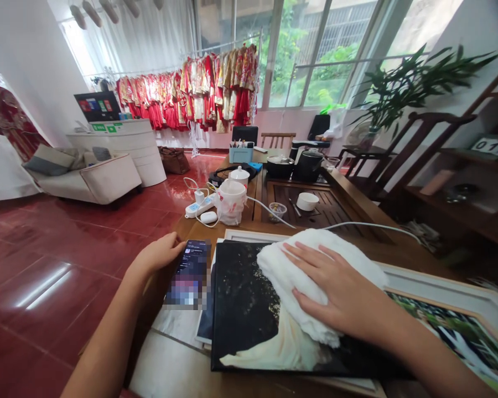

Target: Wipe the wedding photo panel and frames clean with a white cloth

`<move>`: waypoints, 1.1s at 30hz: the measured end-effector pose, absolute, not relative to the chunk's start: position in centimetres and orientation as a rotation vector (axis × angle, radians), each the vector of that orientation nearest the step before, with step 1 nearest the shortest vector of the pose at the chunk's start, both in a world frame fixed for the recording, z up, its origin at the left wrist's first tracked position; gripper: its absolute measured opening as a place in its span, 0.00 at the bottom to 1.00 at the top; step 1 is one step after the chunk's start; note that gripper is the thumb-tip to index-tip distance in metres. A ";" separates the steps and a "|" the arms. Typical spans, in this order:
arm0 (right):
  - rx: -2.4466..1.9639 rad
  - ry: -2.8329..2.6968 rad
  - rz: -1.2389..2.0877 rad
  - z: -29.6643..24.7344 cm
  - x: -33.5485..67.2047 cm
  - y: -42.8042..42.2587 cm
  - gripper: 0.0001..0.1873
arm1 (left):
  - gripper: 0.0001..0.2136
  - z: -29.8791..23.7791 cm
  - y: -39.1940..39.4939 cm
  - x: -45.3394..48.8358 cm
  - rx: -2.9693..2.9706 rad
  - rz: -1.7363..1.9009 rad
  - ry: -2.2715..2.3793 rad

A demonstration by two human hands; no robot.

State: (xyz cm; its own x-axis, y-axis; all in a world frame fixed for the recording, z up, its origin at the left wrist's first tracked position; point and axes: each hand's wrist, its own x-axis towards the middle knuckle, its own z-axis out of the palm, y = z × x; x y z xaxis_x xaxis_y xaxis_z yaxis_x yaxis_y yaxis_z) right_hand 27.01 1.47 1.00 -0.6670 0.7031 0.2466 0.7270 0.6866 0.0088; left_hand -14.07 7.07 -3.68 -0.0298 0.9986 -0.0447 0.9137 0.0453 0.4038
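Note:
My right hand lies flat with fingers spread on a white folded cloth. The cloth rests on a dark glossy photo print lying on the wooden table. My left hand holds the left edge of a smartphone with a lit screen; the phone rests just left of the print, fingers curled round its side.
A framed picture lies at the right. Behind stand a white teapot, a power strip with chargers, a cable, a tea tray with black kettles, and wooden chairs. Red tiled floor spreads left, with a sofa and a rack of red garments.

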 end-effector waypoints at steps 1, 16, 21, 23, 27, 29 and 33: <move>-1.149 -2.676 -0.169 1.0 27.0 1.4 0.36 | 0.18 -3.9 7.1 -14.3 1.948 0.380 1.962; -1.163 -2.682 -0.217 0.9 27.0 1.2 0.35 | 0.22 -3.2 6.5 -13.5 2.144 0.558 1.794; -1.153 -2.676 -0.202 0.9 26.9 1.2 0.36 | 0.16 -0.8 3.9 -8.1 2.414 0.809 1.501; -1.157 -2.684 -0.201 0.9 26.7 1.2 0.36 | 0.17 -0.4 2.6 -6.1 2.561 0.768 1.188; -1.150 -2.678 -0.192 0.7 26.5 1.3 0.37 | 0.20 -0.8 1.3 -4.2 2.677 0.678 0.933; -1.142 -2.691 -0.181 0.7 26.3 1.3 0.38 | 0.20 -1.1 1.3 -4.1 2.687 0.679 0.923; -1.081 -2.768 -0.109 1.4 25.4 0.7 0.39 | 0.19 -1.4 1.6 -4.3 2.682 0.687 0.934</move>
State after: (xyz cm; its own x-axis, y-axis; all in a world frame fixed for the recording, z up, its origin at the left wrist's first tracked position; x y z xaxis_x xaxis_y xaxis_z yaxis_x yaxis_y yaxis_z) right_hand 25.41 0.73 1.43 -0.7233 0.6660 0.1823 0.6783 0.7347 0.0071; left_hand -4.34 1.64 -1.37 0.6891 0.6308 0.3566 0.5283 -0.7742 0.3487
